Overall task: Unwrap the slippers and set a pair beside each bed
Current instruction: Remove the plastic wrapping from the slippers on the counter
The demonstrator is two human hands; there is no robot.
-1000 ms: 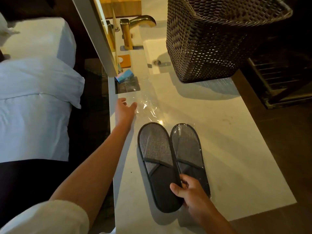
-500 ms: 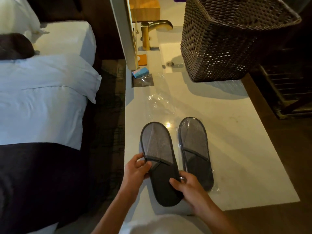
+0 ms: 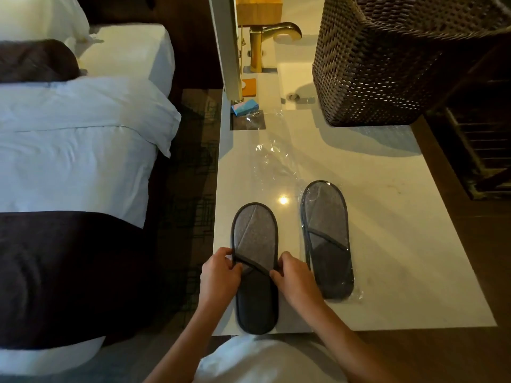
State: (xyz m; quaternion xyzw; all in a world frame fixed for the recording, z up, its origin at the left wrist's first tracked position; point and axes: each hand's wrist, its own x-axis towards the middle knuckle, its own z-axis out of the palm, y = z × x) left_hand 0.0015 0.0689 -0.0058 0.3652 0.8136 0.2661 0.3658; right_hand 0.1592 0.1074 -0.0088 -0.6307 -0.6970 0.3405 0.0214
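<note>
Both hands pinch one bare grey slipper (image 3: 255, 261) at its strap: left hand (image 3: 219, 277) on the left edge, right hand (image 3: 296, 280) on the right, fingers closed. Slipper: flat on white counter (image 3: 401, 244). Right of grip: second slipper (image 3: 326, 239), plastic-wrapped. Beyond: empty wrapper (image 3: 273, 158), wicker basket (image 3: 387, 59). Left: bed (image 3: 77, 150).

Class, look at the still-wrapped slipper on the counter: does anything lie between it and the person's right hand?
Nothing visible does. The right hand grips the unwrapped slipper together with the left hand; only bare counter separates it from the wrapped slipper, whose clear plastic remains on.
</note>
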